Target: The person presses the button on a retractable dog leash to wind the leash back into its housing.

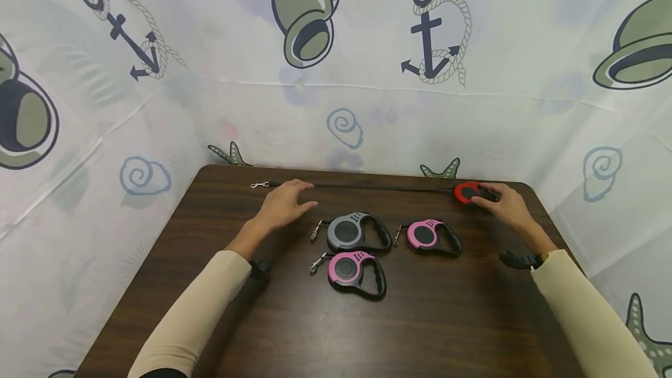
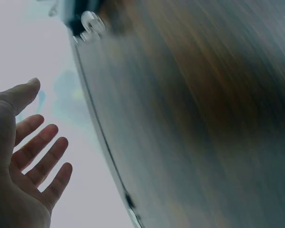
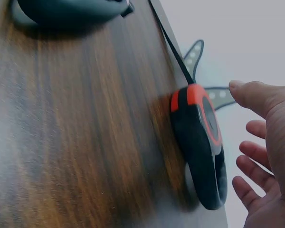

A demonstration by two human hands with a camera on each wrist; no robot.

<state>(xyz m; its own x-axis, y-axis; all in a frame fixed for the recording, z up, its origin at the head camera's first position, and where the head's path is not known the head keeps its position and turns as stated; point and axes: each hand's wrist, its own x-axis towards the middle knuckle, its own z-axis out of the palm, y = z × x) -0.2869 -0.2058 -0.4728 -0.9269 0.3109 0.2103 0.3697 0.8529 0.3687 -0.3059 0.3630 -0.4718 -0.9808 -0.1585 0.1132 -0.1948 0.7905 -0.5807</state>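
A red and black retractable dog leash (image 1: 466, 192) lies near the far right of the table. Its black cord (image 1: 367, 187) runs left along the back edge to a silver clip (image 1: 259, 185). My right hand (image 1: 504, 206) is beside the red leash; in the right wrist view its fingers (image 3: 254, 173) are spread, with a gap between them and the leash casing (image 3: 199, 142). My left hand (image 1: 283, 203) hovers by the clip end of the cord, thumb apart from the fingers. Its spread fingers (image 2: 45, 159) hold nothing in the left wrist view.
Mid-table lie a grey retractable leash (image 1: 346, 232), a pink one (image 1: 346, 268) just in front of it, and another pink one (image 1: 422, 234) to the right. Each has a short metal clip. A printed cloth (image 1: 367, 92) hangs behind the brown table (image 1: 420, 319).
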